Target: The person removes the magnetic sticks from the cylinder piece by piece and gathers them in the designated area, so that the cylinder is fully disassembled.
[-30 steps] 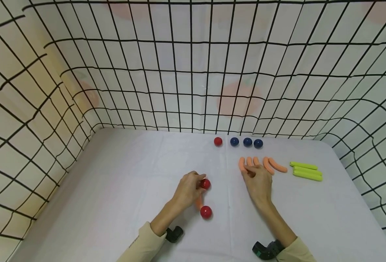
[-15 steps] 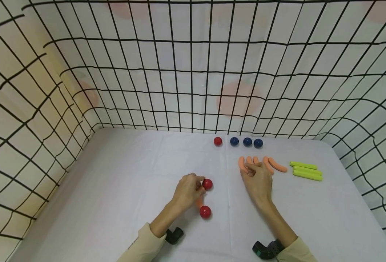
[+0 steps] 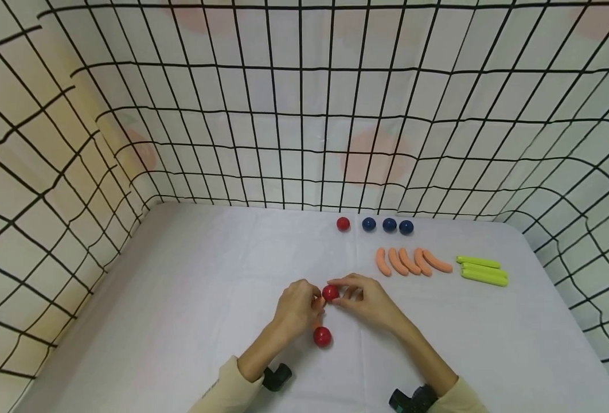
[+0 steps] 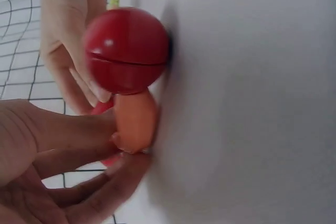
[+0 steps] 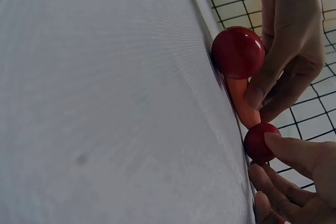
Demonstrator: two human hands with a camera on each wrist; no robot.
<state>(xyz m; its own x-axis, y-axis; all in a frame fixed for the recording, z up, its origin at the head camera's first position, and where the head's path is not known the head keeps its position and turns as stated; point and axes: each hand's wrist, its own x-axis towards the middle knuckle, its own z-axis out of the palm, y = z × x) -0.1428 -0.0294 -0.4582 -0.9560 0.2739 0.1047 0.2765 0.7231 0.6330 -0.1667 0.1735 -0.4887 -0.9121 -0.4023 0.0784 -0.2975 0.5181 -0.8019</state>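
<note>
My left hand [image 3: 294, 310] pinches a curved orange stick [image 4: 135, 121], mostly covered by the fingers in the head view. One end of that stick meets a red ball [image 3: 322, 336] with a groove around it, nearest to me. At the other end sits a second red ball [image 3: 330, 293], which my right hand [image 3: 369, 302] pinches between thumb and fingers. In the right wrist view the orange stick [image 5: 243, 102] spans the gap between the two balls. Whether the far ball is fixed to the stick, I cannot tell.
Along the back of the white table lie a red ball [image 3: 343, 224] and three blue balls [image 3: 389, 225]. Right of centre, several curved orange sticks [image 3: 398, 261] lie in a row. Lime-green sticks [image 3: 484, 277] lie further right. Black wire mesh [image 3: 304, 109] surrounds the table's back and sides.
My right hand has left the row of orange sticks, moved left and taken hold of the far red ball. My left hand stays nearly in place on its orange stick.
</note>
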